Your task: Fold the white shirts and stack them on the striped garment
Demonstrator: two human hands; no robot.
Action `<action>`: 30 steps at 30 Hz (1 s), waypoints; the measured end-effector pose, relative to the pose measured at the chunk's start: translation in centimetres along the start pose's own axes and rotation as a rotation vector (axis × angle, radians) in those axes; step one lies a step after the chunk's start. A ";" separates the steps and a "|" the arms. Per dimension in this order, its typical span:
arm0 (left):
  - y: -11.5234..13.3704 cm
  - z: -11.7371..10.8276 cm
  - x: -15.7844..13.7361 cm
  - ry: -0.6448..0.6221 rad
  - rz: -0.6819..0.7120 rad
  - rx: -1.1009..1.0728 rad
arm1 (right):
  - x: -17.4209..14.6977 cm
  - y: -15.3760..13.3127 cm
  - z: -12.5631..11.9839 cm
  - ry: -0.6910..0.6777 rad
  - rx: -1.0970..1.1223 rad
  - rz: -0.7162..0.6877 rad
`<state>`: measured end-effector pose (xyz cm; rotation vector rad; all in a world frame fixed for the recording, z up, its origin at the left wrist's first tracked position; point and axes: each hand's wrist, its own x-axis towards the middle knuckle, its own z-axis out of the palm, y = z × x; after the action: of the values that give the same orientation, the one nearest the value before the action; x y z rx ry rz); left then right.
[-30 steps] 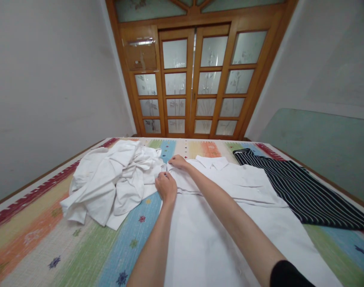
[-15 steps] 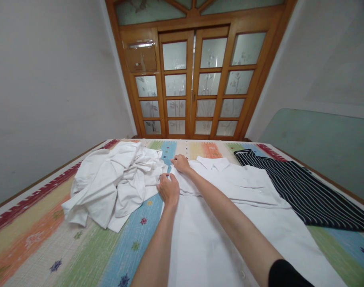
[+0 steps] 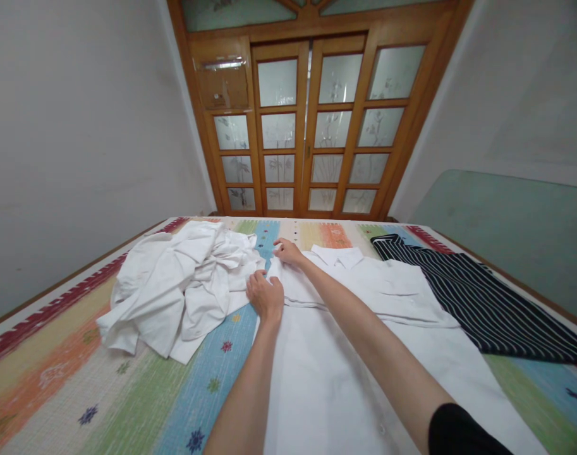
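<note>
A white collared shirt [image 3: 335, 373] lies spread out in front of me, its upper part folded in a layer across the far end. At the left edge of that layer, my right hand [image 3: 288, 251] has its fingers closed on the shirt near the shoulder. Just nearer to me, my left hand [image 3: 265, 294] is curled over the same edge, its fingertips pinching the cloth and partly hidden. Across the shirt's upper part reaches my right forearm.
A crumpled heap of white cloth [image 3: 169, 284] lies close to my left hand. On the right is a folded black garment with white stripes [image 3: 478, 297]. A colourful striped cover [image 3: 141, 398] lies beneath everything. Wooden doors with glass panes [image 3: 302, 126] stand beyond the far edge.
My right hand has shifted very slightly away from me at the shirt's edge; my left hand has barely moved. The camera view has tilted a little. The garments lie the same.
</note>
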<state>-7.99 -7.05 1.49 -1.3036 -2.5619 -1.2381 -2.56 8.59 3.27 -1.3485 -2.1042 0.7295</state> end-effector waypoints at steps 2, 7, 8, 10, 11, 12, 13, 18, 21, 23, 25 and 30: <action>0.0 0.0 -0.2 0.031 0.060 0.062 | -0.2 0.0 -0.6 0.011 -0.017 0.028; -0.2 0.3 -0.7 -0.010 0.322 0.144 | -0.9 0.0 -3.7 -0.047 -0.078 0.086; -0.2 0.4 -0.7 -0.052 0.398 0.146 | -1.2 0.2 -4.5 -0.072 -0.102 0.094; -0.2 0.7 -0.6 -0.148 0.521 0.147 | -2.0 0.8 -6.2 -0.133 -0.153 0.099; -0.2 0.9 -0.6 -0.184 0.552 0.152 | -2.5 1.2 -7.0 -0.166 -0.182 0.100; -0.2 1.0 -0.5 -0.205 0.561 0.164 | -3.0 1.7 -7.8 -0.195 -0.214 0.102; -0.1 1.1 -0.5 -0.209 0.555 0.181 | -3.6 2.3 -8.5 -0.221 -0.249 0.109; 0.1 1.0 -0.8 -0.220 0.552 0.280 | -7.7 5.4 -11.8 -0.224 -0.428 0.180; 0.1 0.8 -0.9 -0.282 0.583 0.341 | -10.6 7.0 -13.4 -0.154 -0.557 0.218; 0.0 0.7 -1.0 -0.329 0.604 0.381 | -12.5 7.9 -14.4 -0.119 -0.609 0.244; -0.1 0.5 -1.0 -0.362 0.620 0.404 | -14.2 8.5 -15.3 -0.075 -0.639 0.265; -0.5 0.2 -1.2 -0.386 0.626 0.416 | -17.7 9.4 -15.9 0.096 -0.731 0.293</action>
<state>-7.45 -7.93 0.62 -2.1279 -2.1263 -0.3517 20.65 -1.96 5.60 -2.0490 -2.2053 -0.0409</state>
